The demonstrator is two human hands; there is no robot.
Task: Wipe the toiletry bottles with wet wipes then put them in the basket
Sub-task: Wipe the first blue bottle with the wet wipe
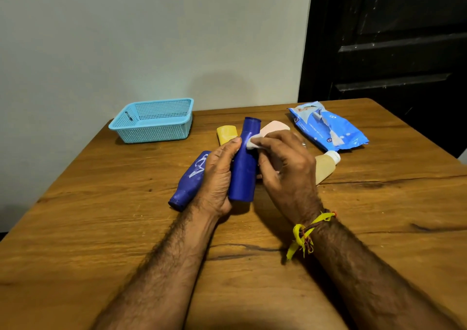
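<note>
Basket (154, 121) sits far left-back by the wall w/ nothing visible inside, so prob no bottles finished yet. Next rightwards, a blue bottle w/ white print (190, 180) lies on the table (101, 228), just beside the left hand (217, 175), which is curled round the plain blue bottle (244, 163), holding it tilted, cap end away from the person. A yellow bottle (226, 134) lies behind the hands. The right hand (283, 163) pinches a white wipe (252, 143) against the held bottle's neck, so wiping looks underway on bottle no. 1. A pink bottle (275, 127) peeks out behind the right hand; a beige bottle w/ white cap (326, 165) lies just right of it; the wipes pack (328, 127) is further right-back, torn open. Left to do: prob all five bottles into the basket. Room: the path to the basket looks open over bare wood; the basket's nr the back-left corner, so watch that edge; near side has plenty of space.
</note>
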